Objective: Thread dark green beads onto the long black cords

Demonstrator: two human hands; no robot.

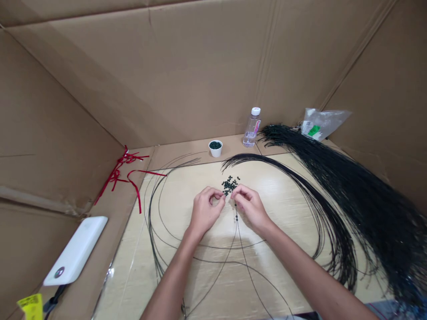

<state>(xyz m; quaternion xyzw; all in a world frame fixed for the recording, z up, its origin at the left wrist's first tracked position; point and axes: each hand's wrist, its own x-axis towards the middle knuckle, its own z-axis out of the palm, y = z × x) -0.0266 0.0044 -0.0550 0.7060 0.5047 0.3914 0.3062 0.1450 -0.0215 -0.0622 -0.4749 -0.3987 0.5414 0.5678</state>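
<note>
The left hand (203, 211) and right hand (250, 206) each pinch their fingertips, what they grip too small to tell; a loose pile of small dark green beads (229, 184) lies just beyond, slightly nearer the right, toward the far edge of the pale wooden desk (180, 195).

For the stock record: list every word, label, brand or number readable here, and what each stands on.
No text can be read with certainty.
Water bottle: pink label, too small to read.
Plastic bag: green label, too blurred to read.
Yellow tag: print too blurred to read.
White power bank: round mark, illegible.
</note>
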